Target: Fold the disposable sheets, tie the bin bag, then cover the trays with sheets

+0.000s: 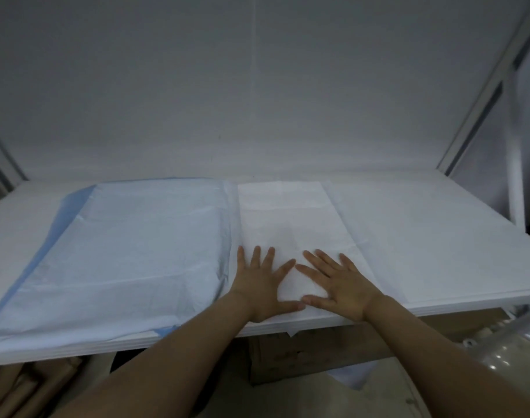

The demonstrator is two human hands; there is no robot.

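Above the table [22,212] and its flat sheets [131,251] the room is open up to the wall [257,101] behind. A slanted post [484,95] closes the right side, another post [1,158] the left corner. Boxes [318,354] fill the space under the table.

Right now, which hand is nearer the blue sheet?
Left. The left hand presses flat on the white folded sheet, right beside the blue sheet; the right hand presses the same white sheet farther right.

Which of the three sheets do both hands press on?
The narrow white sheet in the middle: the left hand and right hand lie flat on its near end. The blue sheet lies left of it, the wide pale sheet right.
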